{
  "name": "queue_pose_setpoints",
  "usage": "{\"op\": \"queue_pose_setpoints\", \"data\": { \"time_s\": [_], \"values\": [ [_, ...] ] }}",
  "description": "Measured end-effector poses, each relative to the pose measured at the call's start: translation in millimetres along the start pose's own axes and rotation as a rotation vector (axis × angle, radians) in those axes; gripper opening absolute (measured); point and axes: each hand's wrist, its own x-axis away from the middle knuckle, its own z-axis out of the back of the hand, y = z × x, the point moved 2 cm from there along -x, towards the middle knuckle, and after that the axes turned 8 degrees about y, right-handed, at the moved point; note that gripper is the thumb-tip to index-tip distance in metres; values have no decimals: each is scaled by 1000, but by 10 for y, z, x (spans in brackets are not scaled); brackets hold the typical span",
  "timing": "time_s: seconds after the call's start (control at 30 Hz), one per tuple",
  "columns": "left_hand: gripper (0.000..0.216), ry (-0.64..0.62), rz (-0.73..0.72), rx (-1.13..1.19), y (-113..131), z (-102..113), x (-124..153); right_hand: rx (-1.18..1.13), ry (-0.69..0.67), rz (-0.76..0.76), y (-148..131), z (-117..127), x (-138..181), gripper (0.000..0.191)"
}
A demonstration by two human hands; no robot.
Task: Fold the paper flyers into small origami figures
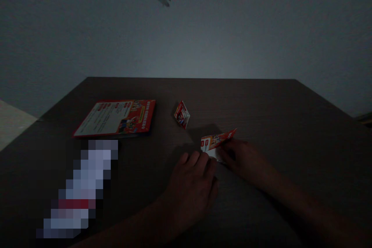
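Observation:
A partly folded red, orange and white printed paper sheet [216, 140] stands at an angle above the dark tabletop, its white lower part near the wood. My right hand [247, 161] grips its right side, thumb and fingers closed on the paper. My left hand [193, 182] is at the sheet's near left edge with its fingers curled and pressed together over the paper; the fingertips are partly hidden. Behind the sheet, a small folded paper piece [182, 115] with the same red print rests on the table, touched by neither hand.
A stack of similar red and white printed sheets [116, 118] lies at the left. In front of it is a long pale blurred-out item [84, 186] with a red band. The dark wooden table [247, 97] meets a grey wall [221, 27] at the back. The light is dim.

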Motion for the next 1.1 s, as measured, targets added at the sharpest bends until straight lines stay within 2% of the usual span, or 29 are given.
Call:
{"op": "queue_pose_setpoints", "data": {
  "time_s": [1.1],
  "values": [
    [29, -4, -30, 13, 54, 9, -16, 13, 17, -11, -37, 43, 12, 27]
  ]
}}
